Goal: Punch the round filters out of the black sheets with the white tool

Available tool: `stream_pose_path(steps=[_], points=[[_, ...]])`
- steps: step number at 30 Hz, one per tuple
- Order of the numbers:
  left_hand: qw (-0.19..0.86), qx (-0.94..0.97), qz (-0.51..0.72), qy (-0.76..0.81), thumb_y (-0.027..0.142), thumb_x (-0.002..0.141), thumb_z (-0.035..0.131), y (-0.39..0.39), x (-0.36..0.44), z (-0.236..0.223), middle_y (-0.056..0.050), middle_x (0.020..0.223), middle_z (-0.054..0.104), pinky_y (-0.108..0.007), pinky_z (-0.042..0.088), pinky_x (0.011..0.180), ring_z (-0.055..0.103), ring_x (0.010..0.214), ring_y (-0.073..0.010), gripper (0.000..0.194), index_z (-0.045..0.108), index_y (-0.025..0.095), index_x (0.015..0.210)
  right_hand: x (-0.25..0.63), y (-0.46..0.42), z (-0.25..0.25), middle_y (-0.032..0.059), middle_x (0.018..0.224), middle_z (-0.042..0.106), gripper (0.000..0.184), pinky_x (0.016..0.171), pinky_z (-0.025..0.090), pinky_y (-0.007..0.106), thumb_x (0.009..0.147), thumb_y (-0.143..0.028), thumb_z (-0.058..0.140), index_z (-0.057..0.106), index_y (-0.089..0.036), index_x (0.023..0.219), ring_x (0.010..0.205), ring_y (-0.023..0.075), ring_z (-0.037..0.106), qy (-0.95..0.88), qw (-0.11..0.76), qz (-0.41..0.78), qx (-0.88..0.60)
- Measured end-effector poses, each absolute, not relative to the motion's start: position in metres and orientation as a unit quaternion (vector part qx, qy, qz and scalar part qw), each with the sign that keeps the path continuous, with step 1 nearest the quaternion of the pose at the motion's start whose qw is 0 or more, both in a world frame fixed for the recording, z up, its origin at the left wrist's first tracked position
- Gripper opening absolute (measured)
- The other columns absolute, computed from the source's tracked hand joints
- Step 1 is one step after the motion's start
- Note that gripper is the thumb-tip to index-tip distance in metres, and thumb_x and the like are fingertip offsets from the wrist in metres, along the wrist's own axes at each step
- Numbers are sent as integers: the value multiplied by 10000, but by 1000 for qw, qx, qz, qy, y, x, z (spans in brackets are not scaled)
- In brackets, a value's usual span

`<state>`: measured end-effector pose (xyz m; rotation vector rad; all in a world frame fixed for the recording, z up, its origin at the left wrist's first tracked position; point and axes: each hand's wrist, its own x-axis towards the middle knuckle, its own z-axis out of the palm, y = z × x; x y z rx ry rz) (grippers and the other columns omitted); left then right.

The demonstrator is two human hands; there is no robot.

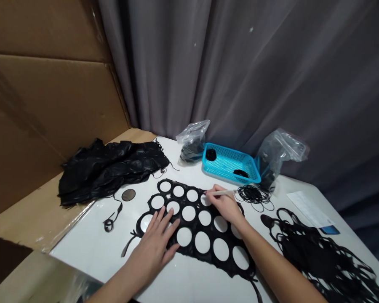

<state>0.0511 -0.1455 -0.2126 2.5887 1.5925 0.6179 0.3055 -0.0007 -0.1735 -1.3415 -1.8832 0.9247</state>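
Note:
A black sheet with rows of round holes (pixel 194 228) lies flat on the white table, whose surface shows through the holes. My left hand (pixel 156 237) rests on the left part of the sheet with its fingers spread. Near the sheet's far edge, my right hand (pixel 225 204) is closed around a slim white pen-like tool (pixel 225 192). The tool's tip is by a hole in the far row, too small to make out clearly. Thin black ties stick out from the sheet's near corners.
A blue basket (pixel 229 164) holding black coils stands behind the sheet, between two clear plastic bags (pixel 192 141). Black cord (pixel 255 194) lies loose beside it. Crumpled black material (pixel 110 168) is piled left, near a cardboard box (pixel 50 101). Cut black material (pixel 325 256) lies right.

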Motion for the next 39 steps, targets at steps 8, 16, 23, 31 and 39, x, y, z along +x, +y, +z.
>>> stream_pose_path(steps=[8, 16, 23, 31, 39], points=[[-16, 845, 199, 497, 249, 961, 553, -183, 42, -210, -113, 1444, 544, -491, 414, 1133, 491, 1358, -293, 341, 587, 183, 1293, 267, -52, -177, 18, 815, 701, 198, 611, 434, 274, 823, -335, 633, 506, -223, 719, 660, 161, 586, -654, 270, 545, -451], [-10, 864, 149, 481, 253, 901, 633, -199, 51, -207, -123, 1521, 456, -511, 480, 1057, 453, 1375, -342, 530, 510, 231, 1416, 257, -98, -172, 8, 874, 695, 127, 711, 441, 281, 870, -226, 575, 562, -218, 744, 807, 177, 616, -725, 213, 498, -425], [7, 865, 145, 481, 250, 887, 660, -197, 51, -213, -111, 1543, 429, -533, 441, 1087, 395, 1413, -348, 566, 495, 250, 1429, 261, -118, -180, 0, 849, 685, 171, 768, 443, 296, 871, -175, 568, 529, -221, 710, 830, 182, 612, -734, 233, 451, -451], [-6, 865, 149, 480, 233, 888, 654, -199, 51, -215, -116, 1533, 439, -526, 443, 1083, 402, 1409, -343, 558, 498, 239, 1424, 262, -122, -179, -3, 817, 652, 188, 755, 449, 288, 895, -127, 551, 528, -215, 730, 827, 175, 595, -770, 237, 407, -430], [-16, 868, 146, 474, 228, 870, 656, -197, 50, -214, -107, 1530, 442, -548, 462, 1059, 342, 1433, -390, 545, 526, 234, 1400, 268, -124, -197, 115, 1104, 677, 206, 845, 413, 411, 916, -69, 470, 581, -186, 1044, 978, 269, 574, -924, 229, 118, -283]])
